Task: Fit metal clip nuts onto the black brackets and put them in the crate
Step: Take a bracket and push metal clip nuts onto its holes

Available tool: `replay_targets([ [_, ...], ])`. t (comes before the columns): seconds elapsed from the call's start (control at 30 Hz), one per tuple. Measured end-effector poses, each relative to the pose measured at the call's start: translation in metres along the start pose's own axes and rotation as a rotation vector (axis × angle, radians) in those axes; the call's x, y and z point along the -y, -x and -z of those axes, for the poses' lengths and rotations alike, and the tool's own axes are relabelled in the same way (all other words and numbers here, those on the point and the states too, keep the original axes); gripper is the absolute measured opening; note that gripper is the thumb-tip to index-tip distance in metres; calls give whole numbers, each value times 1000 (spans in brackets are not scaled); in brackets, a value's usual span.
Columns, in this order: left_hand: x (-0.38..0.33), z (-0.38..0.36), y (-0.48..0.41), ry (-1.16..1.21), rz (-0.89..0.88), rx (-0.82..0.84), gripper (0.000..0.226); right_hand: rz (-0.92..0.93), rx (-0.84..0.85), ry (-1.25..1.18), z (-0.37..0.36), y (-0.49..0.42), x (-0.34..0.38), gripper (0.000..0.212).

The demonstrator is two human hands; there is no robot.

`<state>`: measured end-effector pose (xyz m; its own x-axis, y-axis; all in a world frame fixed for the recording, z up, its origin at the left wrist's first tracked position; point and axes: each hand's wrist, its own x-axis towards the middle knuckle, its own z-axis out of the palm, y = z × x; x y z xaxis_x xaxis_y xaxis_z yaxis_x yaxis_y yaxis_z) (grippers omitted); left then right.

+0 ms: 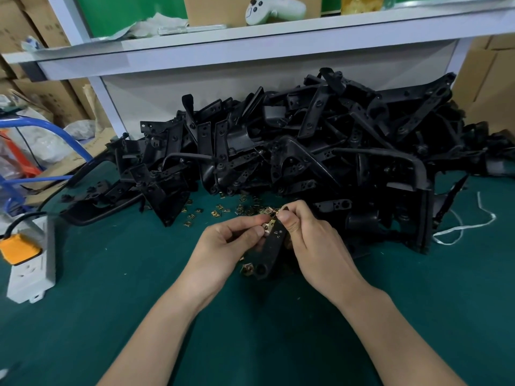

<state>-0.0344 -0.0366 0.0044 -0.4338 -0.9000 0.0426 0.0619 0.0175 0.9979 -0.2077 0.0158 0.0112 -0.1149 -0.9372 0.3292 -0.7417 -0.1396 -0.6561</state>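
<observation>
A black bracket (271,247) stands nearly upright between my two hands above the green table mat. My right hand (312,240) grips its upper end, thumb on top. My left hand (228,246) pinches a brass-coloured clip nut (268,227) against the bracket's top edge. Another clip nut (247,269) sits at the bracket's lower end. Several loose clip nuts (220,211) lie scattered on the mat just beyond my hands. A large heap of black brackets (306,146) fills the back of the table. No crate is in view.
A grey power strip with an orange plug (26,263) lies at the left edge. White string (462,227) trails at the right of the heap. A white shelf (250,43) overhangs the heap, carrying a game controller (274,9). Cardboard boxes and a blue frame (55,129) stand at the left.
</observation>
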Motion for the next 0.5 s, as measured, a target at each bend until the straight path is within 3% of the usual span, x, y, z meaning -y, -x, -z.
replay_targets([
  [0.23,-4,-4,0,247,70,42,26,4,14,-52,2,0,2,47],
  [0.5,-5,-7,0,313,75,57,27,-7,32,-103,3,1,3,50],
])
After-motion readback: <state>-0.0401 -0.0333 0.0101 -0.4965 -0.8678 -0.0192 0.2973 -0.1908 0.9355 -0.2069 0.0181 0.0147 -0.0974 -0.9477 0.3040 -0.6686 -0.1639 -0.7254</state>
